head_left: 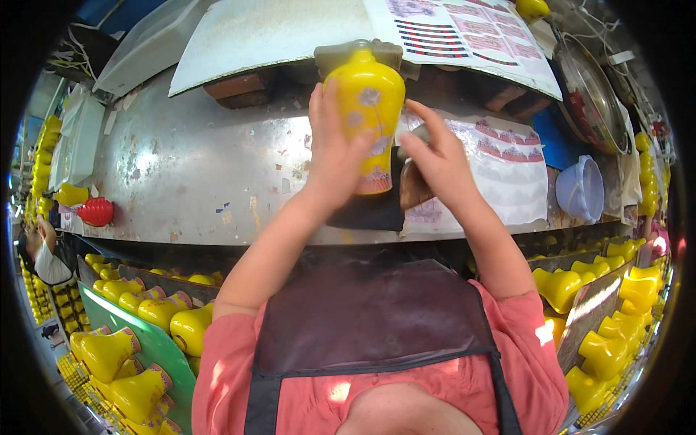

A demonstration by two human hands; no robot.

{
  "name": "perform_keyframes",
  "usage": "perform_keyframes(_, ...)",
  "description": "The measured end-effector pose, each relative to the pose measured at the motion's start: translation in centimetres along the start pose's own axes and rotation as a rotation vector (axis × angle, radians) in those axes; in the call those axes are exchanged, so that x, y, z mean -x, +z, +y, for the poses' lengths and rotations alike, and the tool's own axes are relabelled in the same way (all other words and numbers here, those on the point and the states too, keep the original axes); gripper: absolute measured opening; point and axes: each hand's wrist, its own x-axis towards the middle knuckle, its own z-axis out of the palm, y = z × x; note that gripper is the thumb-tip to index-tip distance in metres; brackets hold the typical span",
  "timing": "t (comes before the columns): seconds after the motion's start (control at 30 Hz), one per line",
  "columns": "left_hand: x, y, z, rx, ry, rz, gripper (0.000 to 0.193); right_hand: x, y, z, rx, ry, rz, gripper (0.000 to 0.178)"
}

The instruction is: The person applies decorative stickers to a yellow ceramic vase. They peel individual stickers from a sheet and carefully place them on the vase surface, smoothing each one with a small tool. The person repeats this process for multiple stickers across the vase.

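A glossy yellow vase (371, 81) lies in the middle of the workbench, its narrow neck pointing away from me. Greyish-purple flower decals mark its side, and a pink patterned band (374, 180) circles the end nearest me. My left hand (335, 148) grips the vase from its left side, thumb across its front. At its right side is my right hand (438, 148), index finger and thumb apart. A grey rounded thing partly shows between them; I cannot tell what it is. Under the vase's near end lies a black cloth (373, 216), beside a brown block (415, 187).
Decal sheets lie on the raised white board (290, 36) and on a wet white sheet (500, 177) at right. A pale blue bucket (580, 190) stands at the right edge, a red ribbed bottle (96, 212) at the left. Yellow vases (163, 310) crowd racks on both sides.
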Motion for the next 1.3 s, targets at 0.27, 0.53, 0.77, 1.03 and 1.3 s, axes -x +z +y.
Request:
perform_keyframes(0.27,0.5,0.3,-0.6,-0.004,0.105,-0.031,0.102,-2.0,3.1,3.7,-0.21,-0.12,-0.015,0.082)
perform_keyframes(0.53,0.2,0.5,-0.7,0.129,-0.026,-0.04,0.103,-1.4,2.8,2.7,-0.003,0.011,-0.017,0.071)
perform_keyframes(0.77,0.5,0.9,0.1,0.113,-0.018,-0.009,0.112,-1.7,2.5,3.2,-0.36,0.02,-0.054,0.062)
perform_keyframes(1.03,0.6,1.0,-0.4,0.046,0.04,0.012,0.116,-1.7,3.5,2.5,-0.464,0.083,0.048,0.047)
perform_keyframes(1.3,0.3,-0.4,1.1,0.694,-0.38,-0.151,0.119,-1.3,0.7,0.6,-0.58,-0.048,0.11,0.026)
